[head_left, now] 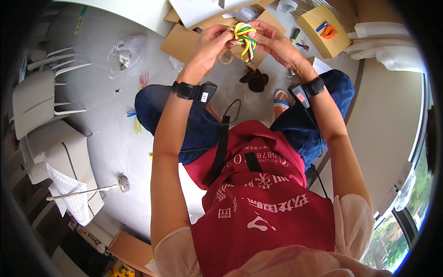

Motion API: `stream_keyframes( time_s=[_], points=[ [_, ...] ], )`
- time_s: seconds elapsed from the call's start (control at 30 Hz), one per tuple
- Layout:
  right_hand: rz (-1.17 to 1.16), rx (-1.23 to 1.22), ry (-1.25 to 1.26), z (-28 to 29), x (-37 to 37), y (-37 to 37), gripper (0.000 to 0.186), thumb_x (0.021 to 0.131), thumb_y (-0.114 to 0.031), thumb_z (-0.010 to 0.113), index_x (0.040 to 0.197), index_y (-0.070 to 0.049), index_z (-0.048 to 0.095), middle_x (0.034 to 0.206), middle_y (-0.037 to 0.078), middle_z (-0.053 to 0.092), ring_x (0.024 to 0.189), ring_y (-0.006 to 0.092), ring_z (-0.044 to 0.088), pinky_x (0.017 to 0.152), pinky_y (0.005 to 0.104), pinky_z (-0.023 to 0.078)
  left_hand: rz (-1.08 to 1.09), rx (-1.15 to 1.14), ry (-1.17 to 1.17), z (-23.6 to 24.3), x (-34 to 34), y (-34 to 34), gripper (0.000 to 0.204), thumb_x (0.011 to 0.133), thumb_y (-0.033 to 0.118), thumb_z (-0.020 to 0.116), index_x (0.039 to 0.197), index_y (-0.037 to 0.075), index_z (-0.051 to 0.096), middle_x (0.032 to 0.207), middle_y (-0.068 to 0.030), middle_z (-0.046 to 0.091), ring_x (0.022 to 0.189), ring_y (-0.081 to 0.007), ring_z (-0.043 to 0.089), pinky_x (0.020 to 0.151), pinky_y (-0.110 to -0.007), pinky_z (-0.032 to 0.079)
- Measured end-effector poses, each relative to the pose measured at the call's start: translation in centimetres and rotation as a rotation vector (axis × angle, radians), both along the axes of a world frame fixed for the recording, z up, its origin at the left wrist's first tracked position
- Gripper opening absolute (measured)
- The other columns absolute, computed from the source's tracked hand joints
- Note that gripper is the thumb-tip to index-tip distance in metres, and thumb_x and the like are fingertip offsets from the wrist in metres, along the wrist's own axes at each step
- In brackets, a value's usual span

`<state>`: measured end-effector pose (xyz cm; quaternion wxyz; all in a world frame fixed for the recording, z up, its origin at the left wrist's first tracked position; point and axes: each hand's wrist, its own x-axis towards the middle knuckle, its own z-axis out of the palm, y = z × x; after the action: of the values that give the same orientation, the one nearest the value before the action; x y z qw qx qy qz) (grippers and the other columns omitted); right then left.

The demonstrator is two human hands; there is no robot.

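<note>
Out in front of me, above the floor, both hands hold a braided knot of cords (pixel 244 33) in yellow, green and white, with a bit of red. My left hand (pixel 214 42) pinches its left side between thumb and fingers. On the opposite side, my right hand (pixel 277 45) has its thumb and fingers closed on the knot. A short cord end hangs below it. A tan ring-shaped loop (pixel 226 57) shows just under the left fingers; whether it joins the knot I cannot tell.
Open cardboard boxes (pixel 177 44) stand behind my hands. A box (pixel 330 41) with orange and blue items is at right, beside a screwdriver (pixel 295 34). A dark brown object (pixel 256 81) lies between my feet. Chairs (pixel 34 101) and a plastic bag (pixel 127 55) are at left.
</note>
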<state>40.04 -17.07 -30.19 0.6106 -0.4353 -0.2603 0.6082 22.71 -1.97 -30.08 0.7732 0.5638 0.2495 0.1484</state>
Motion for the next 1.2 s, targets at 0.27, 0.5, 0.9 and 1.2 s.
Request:
stream_keyframes(
  time_s=[0.27, 0.5, 0.9, 1.2],
  points=[
    [-0.185, 0.385, -1.306, 2.3, -1.6, 0.0, 0.034, 0.086, -0.012, 0.078, 0.118, -0.004, 0.070, 0.108, 0.014, 0.070, 0.094, 0.0232, 0.071, 0.086, 0.0339, 0.059, 0.075, 0.511, 0.150, -0.4, 0.0, -1.4, 0.018, 0.092, 0.006, 0.065, 0.107, -0.003, 0.062, 0.095, -0.0052, 0.069, 0.086, -0.0085, 0.063, 0.077, -0.023, 0.050],
    [-0.206, 0.231, -1.320, 1.2, -1.2, -0.5, 0.029, 0.085, -0.014, 0.077, 0.110, -0.001, 0.069, 0.095, 0.015, 0.070, 0.085, 0.0235, 0.071, 0.073, 0.0345, 0.057, 0.003, 0.262, -0.020, -0.2, 0.2, -0.9, 0.024, 0.095, 0.007, 0.065, 0.116, -0.002, 0.059, 0.103, -0.0074, 0.068, 0.090, -0.0103, 0.064, 0.077, -0.024, 0.051],
    [-0.432, 0.078, 0.016, 0.8, 1.6, -1.4, 0.022, 0.101, -0.011, 0.059, 0.117, 0.003, 0.064, 0.111, 0.010, 0.069, 0.096, 0.0138, 0.069, 0.086, 0.0243, 0.058, 0.051, -0.134, -0.292, 1.5, -1.2, 0.9, 0.034, 0.098, 0.004, 0.060, 0.132, 0.004, 0.054, 0.126, -0.0060, 0.061, 0.114, -0.0154, 0.059, 0.097, -0.032, 0.049],
    [0.505, 0.060, -0.658, -0.4, 3.2, -2.2, 0.061, 0.089, -0.005, 0.070, 0.146, -0.011, 0.050, 0.143, 0.007, 0.055, 0.131, 0.0163, 0.051, 0.104, 0.0340, 0.048, -0.006, -0.265, -0.328, 0.8, -1.7, 0.8, 0.028, 0.103, 0.007, 0.055, 0.130, 0.001, 0.057, 0.118, -0.0068, 0.064, 0.103, -0.0135, 0.064, 0.090, -0.028, 0.053]
  ],
)
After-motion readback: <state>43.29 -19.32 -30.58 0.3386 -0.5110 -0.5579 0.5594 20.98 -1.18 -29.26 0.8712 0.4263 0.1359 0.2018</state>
